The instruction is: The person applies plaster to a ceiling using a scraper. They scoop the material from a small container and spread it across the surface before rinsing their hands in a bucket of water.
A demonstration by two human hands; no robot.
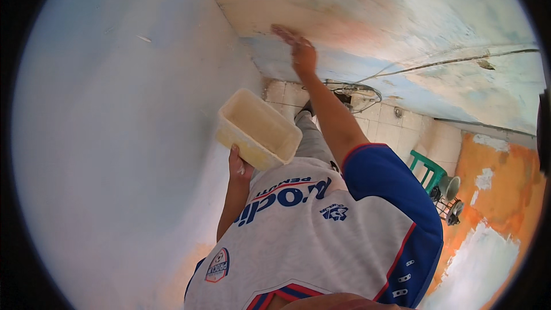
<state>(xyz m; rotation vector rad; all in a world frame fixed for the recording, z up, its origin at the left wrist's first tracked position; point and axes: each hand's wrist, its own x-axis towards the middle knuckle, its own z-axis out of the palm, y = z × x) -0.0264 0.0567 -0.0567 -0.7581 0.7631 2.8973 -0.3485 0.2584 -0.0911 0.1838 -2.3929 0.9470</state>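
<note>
My left hand (pixel 240 166) grips the near side of a translucent, yellowish-white rectangular plastic tub (pixel 252 150), its thumb on the outer wall. The tub is tilted with its open top showing, and a pale residue coats the inside. My right arm reaches out to the painted wall (pixel 367 17) ahead. There my right hand (pixel 299 47) lies close to the surface, whitish on the fingers and smeared by motion. Whether it holds something flat against the wall I cannot tell. Patches of blue, cream and pinkish brown cover that wall.
A pale blue-white wall (pixel 126 115) rises close on my left and meets the other at a corner. Coiled dark cables (pixel 367 95) lie on the white tiled floor (pixel 410 123). A green plastic chair (pixel 426 169) and a metal fan-like object (pixel 454 211) stand right, near an orange patched wall (pixel 488 189).
</note>
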